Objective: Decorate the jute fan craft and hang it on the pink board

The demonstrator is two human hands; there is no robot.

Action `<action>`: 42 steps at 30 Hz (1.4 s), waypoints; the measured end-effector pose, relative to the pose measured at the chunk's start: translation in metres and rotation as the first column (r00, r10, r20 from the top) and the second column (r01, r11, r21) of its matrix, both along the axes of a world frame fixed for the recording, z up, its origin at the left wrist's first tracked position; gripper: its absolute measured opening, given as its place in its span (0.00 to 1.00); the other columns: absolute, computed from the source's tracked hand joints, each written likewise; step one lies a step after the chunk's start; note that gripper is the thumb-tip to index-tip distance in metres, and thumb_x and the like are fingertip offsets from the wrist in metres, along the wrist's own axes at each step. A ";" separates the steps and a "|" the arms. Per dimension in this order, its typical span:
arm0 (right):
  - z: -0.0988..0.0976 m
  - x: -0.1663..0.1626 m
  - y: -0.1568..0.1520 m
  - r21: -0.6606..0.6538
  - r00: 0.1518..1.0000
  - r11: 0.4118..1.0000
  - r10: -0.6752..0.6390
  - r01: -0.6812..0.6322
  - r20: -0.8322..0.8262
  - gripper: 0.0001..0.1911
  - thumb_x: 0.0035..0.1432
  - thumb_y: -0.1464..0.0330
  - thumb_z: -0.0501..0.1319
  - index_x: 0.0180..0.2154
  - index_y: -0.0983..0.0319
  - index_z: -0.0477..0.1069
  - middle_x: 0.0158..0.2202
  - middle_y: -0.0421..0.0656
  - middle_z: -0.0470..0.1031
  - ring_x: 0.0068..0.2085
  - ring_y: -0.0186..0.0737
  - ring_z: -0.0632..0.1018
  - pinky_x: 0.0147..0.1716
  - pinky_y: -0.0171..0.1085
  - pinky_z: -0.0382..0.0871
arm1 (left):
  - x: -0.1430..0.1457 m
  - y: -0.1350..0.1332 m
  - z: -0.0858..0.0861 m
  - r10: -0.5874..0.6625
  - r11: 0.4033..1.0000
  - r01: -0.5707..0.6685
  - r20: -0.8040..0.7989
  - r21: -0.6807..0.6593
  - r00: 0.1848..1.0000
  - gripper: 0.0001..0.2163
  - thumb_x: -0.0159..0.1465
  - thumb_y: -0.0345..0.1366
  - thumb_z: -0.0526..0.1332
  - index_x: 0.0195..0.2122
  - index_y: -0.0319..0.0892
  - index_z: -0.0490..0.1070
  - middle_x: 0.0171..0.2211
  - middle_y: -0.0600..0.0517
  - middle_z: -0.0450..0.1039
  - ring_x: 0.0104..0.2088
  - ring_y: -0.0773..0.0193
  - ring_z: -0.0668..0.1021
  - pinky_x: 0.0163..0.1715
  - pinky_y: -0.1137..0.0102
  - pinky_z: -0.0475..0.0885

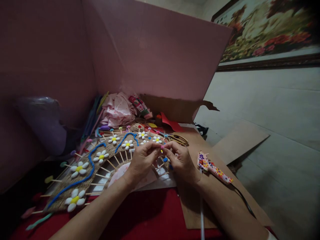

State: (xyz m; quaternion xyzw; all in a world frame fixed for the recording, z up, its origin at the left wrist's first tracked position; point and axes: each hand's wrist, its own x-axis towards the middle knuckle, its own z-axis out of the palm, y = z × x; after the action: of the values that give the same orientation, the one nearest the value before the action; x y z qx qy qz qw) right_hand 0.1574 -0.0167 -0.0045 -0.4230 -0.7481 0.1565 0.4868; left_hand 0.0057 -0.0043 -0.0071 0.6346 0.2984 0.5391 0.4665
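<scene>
At centre frame my left hand [143,159] and right hand [180,160] pinch a tiny pink pom-pom [162,146] over the arched jute-wrapped craft piece with white flowers [100,160]; I judge I'm fixing it on, which wants careful seating.

Single head view, looking forward and down from above own forearms. Close on both hands at centre, surface [150,213] below, pink board [160,50] behind, wall at right.

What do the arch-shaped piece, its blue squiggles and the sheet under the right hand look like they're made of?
The arch: seemingly wound jute twine, coarse, matte tan, with thin wooden sticks as spokes. The blue squiggles: probably fuzzy pipe cleaner, soft and bendy-looking. The sheet: plain brown cardboard, dull, with raw cut edges.
</scene>
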 end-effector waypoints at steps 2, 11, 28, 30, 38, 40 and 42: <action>0.002 0.002 0.000 0.053 0.997 0.998 -0.023 0.020 0.067 0.07 0.60 0.67 0.55 0.34 0.62 0.70 0.31 0.43 0.73 0.32 0.36 0.72 0.32 0.34 0.63 | -0.002 0.002 -0.001 0.049 0.995 -0.042 -0.087 0.091 0.995 0.07 0.58 0.37 0.60 0.33 0.39 0.72 0.24 0.52 0.72 0.19 0.71 0.71 0.17 0.77 0.67; 0.008 0.009 0.001 0.186 0.973 0.982 -0.025 -0.019 0.228 0.05 0.60 0.72 0.54 0.35 0.62 0.68 0.34 0.45 0.72 0.37 0.39 0.72 0.37 0.37 0.62 | -0.003 0.000 0.004 -0.032 0.999 0.031 -0.067 -0.028 0.997 0.10 0.58 0.40 0.60 0.30 0.38 0.70 0.21 0.54 0.68 0.18 0.71 0.69 0.16 0.76 0.66; 0.005 0.010 0.002 0.074 0.955 0.984 0.138 -0.163 0.264 0.05 0.62 0.70 0.50 0.35 0.62 0.63 0.29 0.41 0.67 0.31 0.35 0.68 0.32 0.35 0.60 | -0.001 0.001 0.000 -0.044 0.999 0.043 -0.102 -0.013 0.994 0.10 0.58 0.41 0.59 0.29 0.38 0.67 0.19 0.55 0.65 0.18 0.71 0.68 0.17 0.76 0.64; 0.004 0.008 0.001 0.051 0.963 0.984 0.156 -0.171 0.221 0.05 0.61 0.71 0.49 0.34 0.61 0.62 0.28 0.40 0.65 0.29 0.34 0.67 0.30 0.34 0.59 | 0.000 0.000 -0.003 -0.031 0.999 0.030 -0.111 -0.013 0.993 0.10 0.59 0.41 0.58 0.29 0.39 0.66 0.19 0.55 0.65 0.18 0.71 0.67 0.18 0.76 0.63; -0.003 -0.005 -0.004 0.114 0.979 0.993 0.011 -0.034 0.202 0.06 0.58 0.72 0.48 0.29 0.61 0.58 0.25 0.40 0.62 0.27 0.35 0.64 0.27 0.34 0.56 | 0.002 -0.007 -0.013 0.263 0.935 -0.186 -0.241 0.301 0.934 0.04 0.59 0.35 0.58 0.28 0.41 0.68 0.22 0.55 0.67 0.22 0.72 0.68 0.23 0.76 0.61; -0.002 -0.006 -0.004 0.096 0.986 0.995 0.020 -0.036 0.167 0.05 0.59 0.72 0.48 0.31 0.61 0.59 0.26 0.40 0.63 0.28 0.35 0.65 0.28 0.34 0.57 | 0.004 -0.008 -0.010 0.242 0.949 -0.190 -0.196 0.251 0.950 0.04 0.58 0.35 0.58 0.29 0.41 0.68 0.22 0.55 0.67 0.22 0.72 0.68 0.22 0.77 0.62; -0.001 -0.005 -0.005 0.029 0.994 0.998 0.056 -0.059 0.092 0.06 0.61 0.69 0.48 0.32 0.61 0.60 0.26 0.40 0.65 0.27 0.34 0.66 0.27 0.33 0.58 | 0.007 -0.009 -0.004 0.126 0.991 -0.121 -0.086 0.064 0.988 0.07 0.58 0.38 0.59 0.30 0.40 0.68 0.21 0.55 0.67 0.19 0.71 0.69 0.19 0.76 0.64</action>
State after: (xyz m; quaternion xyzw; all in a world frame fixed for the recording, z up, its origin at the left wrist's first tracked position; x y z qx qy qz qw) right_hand 0.1519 -0.0212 -0.0050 -0.4003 -0.7838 0.1391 0.4540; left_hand 0.0129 -0.0137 -0.0116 0.6519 0.3416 0.5466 0.3995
